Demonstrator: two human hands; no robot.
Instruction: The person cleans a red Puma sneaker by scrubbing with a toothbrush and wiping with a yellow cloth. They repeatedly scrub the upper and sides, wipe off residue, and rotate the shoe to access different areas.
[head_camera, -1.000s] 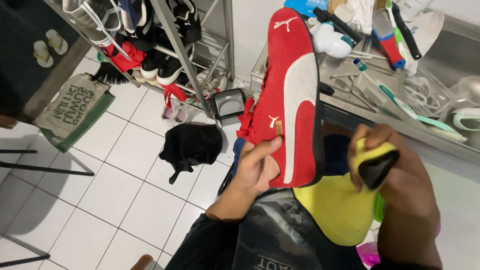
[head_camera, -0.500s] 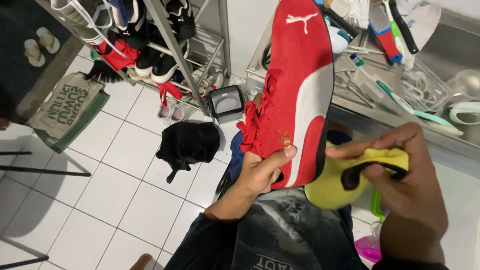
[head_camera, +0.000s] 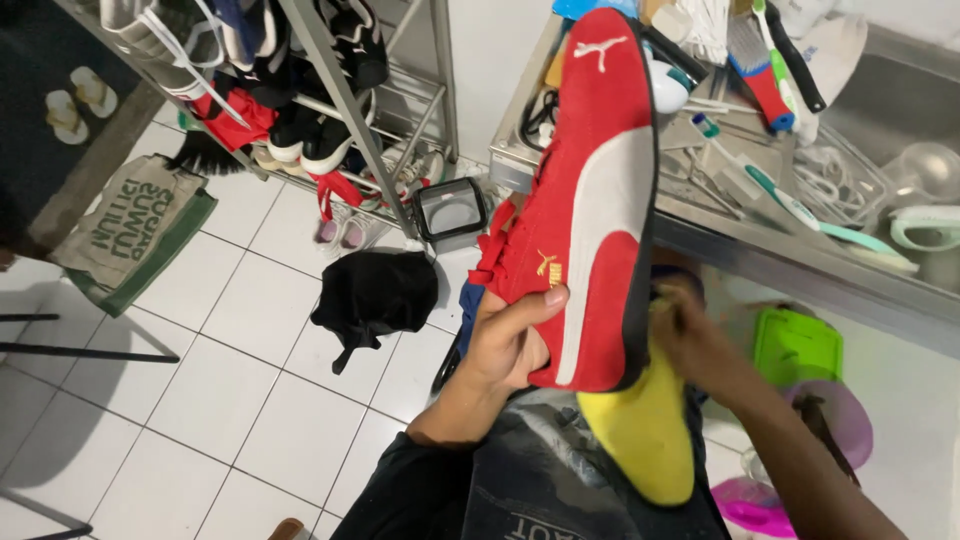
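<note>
In the head view, the left hand (head_camera: 510, 345) grips a red suede sneaker (head_camera: 590, 200) by its heel end, thumb pressed across the red upper and fingers wrapped behind, holding the shoe toe-up in front of the steel counter (head_camera: 790, 265). The sneaker's white side stripe and dark sole edge face the camera. Half a second ago the right hand was out in the open, pinching a yellow cloth with a dark patch beside the shoe; now the right hand (head_camera: 700, 340) has moved in against the sole edge near the heel and blurs with motion, and the yellow cloth (head_camera: 645, 430) hangs below the shoe, partly behind it. The right hand's fingers are curled onto the cloth at the shoe's edge, so it reads as closed on the cloth, pressing it to the sneaker, which suggests wiping of the sole rim has begun. The shoe itself has shifted little, tilting slightly more upright. On the counter lie toothbrushes (head_camera: 770, 190) and a red-handled brush (head_camera: 765, 85). Below the counter sit a green lidded container (head_camera: 795, 345) and a pink basin (head_camera: 750, 505). On the white tiled floor (head_camera: 250, 390) lies a black garment (head_camera: 375, 295), near a metal shoe rack (head_camera: 330, 100) loaded with footwear.
</note>
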